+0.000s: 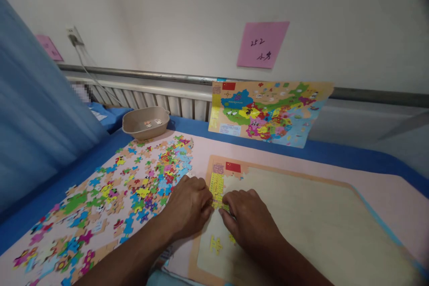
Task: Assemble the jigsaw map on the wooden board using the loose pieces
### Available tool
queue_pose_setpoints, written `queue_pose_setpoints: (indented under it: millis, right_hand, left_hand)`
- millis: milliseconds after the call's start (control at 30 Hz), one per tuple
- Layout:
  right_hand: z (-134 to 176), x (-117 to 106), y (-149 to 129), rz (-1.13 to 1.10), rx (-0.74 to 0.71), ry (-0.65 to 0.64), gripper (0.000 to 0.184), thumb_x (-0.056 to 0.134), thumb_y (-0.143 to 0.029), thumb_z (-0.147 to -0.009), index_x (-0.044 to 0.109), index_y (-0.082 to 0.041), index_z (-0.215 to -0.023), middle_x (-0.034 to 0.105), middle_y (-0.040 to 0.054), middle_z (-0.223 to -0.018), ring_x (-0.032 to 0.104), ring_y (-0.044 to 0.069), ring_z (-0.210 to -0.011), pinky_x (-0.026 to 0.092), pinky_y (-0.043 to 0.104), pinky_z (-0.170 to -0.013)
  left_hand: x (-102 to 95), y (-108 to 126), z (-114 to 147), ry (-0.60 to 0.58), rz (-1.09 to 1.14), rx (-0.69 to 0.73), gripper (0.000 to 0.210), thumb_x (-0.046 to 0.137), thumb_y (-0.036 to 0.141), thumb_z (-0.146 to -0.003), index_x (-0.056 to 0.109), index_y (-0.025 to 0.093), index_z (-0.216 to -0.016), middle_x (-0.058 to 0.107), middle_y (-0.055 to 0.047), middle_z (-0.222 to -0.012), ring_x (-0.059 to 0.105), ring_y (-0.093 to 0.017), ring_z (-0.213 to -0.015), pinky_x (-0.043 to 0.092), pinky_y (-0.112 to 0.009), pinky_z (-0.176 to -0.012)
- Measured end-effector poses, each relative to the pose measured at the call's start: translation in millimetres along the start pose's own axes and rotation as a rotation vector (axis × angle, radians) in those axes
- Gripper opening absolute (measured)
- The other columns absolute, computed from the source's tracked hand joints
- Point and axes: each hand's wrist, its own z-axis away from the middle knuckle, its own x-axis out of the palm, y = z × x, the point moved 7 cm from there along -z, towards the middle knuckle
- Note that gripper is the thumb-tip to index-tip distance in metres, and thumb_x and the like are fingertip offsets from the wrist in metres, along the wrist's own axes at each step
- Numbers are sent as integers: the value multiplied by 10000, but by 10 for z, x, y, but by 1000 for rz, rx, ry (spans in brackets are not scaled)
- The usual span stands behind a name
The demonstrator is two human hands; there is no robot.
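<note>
A wooden puzzle board (301, 223) with an orange border lies in front of me. At its upper left corner, joined pieces form a yellow strip (217, 183) below a patch with a red flag (233, 167). My left hand (191, 203) is closed at the board's left edge, its curled fingertips against the strip's lower end; whatever they pinch is hidden. My right hand (250, 219) is closed too, thumb and forefinger at a yellow puzzle piece (224, 208) at the bottom of the strip. Loose yellow pieces (216, 245) lie lower on the board, some partly behind the right hand.
Many loose coloured puzzle pieces (144, 192) spread over the pink sheet at left. A beige basin (145, 125) behind them holds several pieces. A printed map sheet (264, 114) leans against the bed rail (150, 75). A blue curtain (43, 111) hangs at left.
</note>
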Motion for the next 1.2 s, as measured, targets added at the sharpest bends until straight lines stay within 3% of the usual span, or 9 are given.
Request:
queue_pose_setpoints:
  millis: [367,1200]
  right_hand:
    - [6,9,-20,-2,-10,45,82,592,-148,-881,593,-209,-828,670,8,-727,591,196,-704,300,341,-737]
    - [-16,1,8,-13,-23,-39,138,558,-144,-921,592,-204,-802,665,23,-759,541,200,-704,306,338,-734]
  left_hand:
    - [-16,33,-2,-6,-31,10,78,640,177,-875,669,209,-811,657,-36,-863,606,-226,-895,375,-403,-824]
    - [-16,43,21,-18,-71,3,104,618,235,-910,655,198,-820,658,-54,-885,605,-239,-893,402,-417,-820]
